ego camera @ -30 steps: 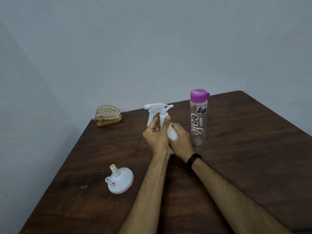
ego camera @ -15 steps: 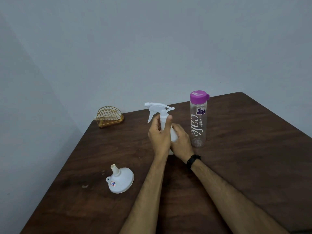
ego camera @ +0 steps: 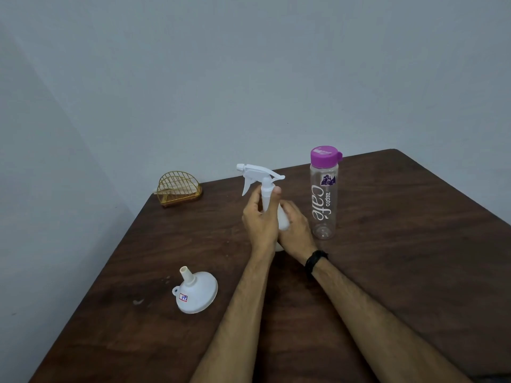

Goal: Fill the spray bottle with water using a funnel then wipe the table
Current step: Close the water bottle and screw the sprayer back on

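Centre of the frame: a white spray bottle [ego camera: 266, 194] is standing upright on a dark wooden table [ego camera: 401, 258]. The left hand [ego camera: 261, 222] is gripping its neck just under the trigger head, fingers and thumb closed around it; the right hand [ego camera: 294, 230] is wrapping closed around the body lower down. Just right of the hands, a clear bottle [ego camera: 324, 200] with a purple cap is showing white lettering, "zepto café", running sideways. At lower left, a white funnel [ego camera: 197, 294] is lying mouth-down, spout up, bearing a small sticker whose writing is too small to read. A gold wire holder [ego camera: 178, 189] is sitting by the table's far left corner. Bare tabletop is spreading to the right and toward the near edge.
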Action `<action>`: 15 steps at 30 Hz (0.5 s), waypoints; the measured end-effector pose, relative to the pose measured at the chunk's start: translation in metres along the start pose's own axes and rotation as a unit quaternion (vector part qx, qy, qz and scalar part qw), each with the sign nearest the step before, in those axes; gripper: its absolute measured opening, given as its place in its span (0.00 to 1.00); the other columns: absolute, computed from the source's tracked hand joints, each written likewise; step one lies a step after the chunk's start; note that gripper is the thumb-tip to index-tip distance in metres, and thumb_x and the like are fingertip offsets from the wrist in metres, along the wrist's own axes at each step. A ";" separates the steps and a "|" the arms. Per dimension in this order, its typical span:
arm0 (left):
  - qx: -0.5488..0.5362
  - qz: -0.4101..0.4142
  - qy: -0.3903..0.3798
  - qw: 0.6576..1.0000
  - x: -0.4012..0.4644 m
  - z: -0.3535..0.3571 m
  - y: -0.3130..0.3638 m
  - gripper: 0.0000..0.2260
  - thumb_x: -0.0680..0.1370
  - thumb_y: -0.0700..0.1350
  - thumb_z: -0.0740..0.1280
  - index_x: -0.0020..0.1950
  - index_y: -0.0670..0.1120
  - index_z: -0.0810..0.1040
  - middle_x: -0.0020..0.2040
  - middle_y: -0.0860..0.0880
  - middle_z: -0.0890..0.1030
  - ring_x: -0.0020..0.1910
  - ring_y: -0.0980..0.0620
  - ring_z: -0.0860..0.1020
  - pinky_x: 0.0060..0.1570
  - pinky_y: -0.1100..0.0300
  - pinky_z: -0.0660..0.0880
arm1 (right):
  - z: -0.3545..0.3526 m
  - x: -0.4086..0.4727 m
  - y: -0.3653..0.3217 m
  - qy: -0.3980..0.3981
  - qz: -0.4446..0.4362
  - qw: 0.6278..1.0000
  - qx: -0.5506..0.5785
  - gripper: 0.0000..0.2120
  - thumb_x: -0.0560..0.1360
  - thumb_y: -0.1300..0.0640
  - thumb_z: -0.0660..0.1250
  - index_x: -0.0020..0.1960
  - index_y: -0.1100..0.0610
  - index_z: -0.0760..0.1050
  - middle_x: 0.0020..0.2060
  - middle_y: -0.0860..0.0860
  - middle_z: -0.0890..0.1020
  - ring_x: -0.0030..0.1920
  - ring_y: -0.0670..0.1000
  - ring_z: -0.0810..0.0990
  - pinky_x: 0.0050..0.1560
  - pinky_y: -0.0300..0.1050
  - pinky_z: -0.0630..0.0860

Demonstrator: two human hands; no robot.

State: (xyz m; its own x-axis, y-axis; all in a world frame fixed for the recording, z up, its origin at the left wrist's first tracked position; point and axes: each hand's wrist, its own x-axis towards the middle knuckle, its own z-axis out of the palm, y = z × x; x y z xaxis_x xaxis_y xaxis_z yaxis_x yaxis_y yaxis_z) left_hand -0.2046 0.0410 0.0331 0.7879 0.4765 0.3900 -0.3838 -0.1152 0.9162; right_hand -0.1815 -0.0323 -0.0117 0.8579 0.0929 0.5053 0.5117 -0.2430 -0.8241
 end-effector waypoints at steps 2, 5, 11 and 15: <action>-0.055 -0.013 0.005 0.998 -0.002 -0.002 0.001 0.08 0.79 0.48 0.70 0.57 0.47 0.83 0.48 0.53 0.86 0.50 0.56 0.83 0.50 0.57 0.80 | -0.001 -0.001 -0.001 -0.004 0.010 1.000 0.016 0.19 0.71 0.59 0.72 0.61 0.55 0.77 0.52 0.47 0.79 0.49 0.43 0.78 0.47 0.34 0.74; -0.121 -0.019 0.054 0.991 -0.007 -0.003 0.004 0.09 0.80 0.42 0.69 0.60 0.47 0.80 0.50 0.58 0.86 0.53 0.58 0.84 0.50 0.63 0.79 | -0.002 -0.002 -0.002 -0.015 0.014 0.999 0.032 0.20 0.69 0.57 0.74 0.60 0.54 0.77 0.51 0.48 0.79 0.50 0.44 0.79 0.48 0.38 0.77; -0.094 -0.015 0.082 0.992 -0.010 0.001 0.005 0.11 0.74 0.46 0.76 0.55 0.53 0.81 0.51 0.50 0.86 0.52 0.53 0.85 0.52 0.54 0.82 | -0.004 -0.001 -0.003 -0.041 0.023 0.998 0.034 0.22 0.70 0.56 0.72 0.63 0.55 0.76 0.54 0.48 0.79 0.53 0.44 0.78 0.50 0.35 0.74; -0.029 -0.003 0.045 0.999 -0.004 -0.003 0.003 0.08 0.76 0.50 0.73 0.55 0.55 0.82 0.50 0.54 0.85 0.51 0.57 0.83 0.51 0.56 0.81 | -0.005 -0.001 -0.004 -0.048 0.029 0.998 0.032 0.24 0.67 0.52 0.72 0.63 0.53 0.76 0.54 0.46 0.78 0.52 0.38 0.77 0.48 0.29 0.71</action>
State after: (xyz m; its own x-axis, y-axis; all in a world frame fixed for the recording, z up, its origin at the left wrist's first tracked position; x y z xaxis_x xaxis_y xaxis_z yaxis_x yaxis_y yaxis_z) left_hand -0.2104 0.0410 0.0341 0.7452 0.5533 0.3722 -0.4086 -0.0621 0.9106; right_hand -0.1846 -0.0364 -0.0071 0.8850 0.1734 0.4322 0.4605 -0.1884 -0.8674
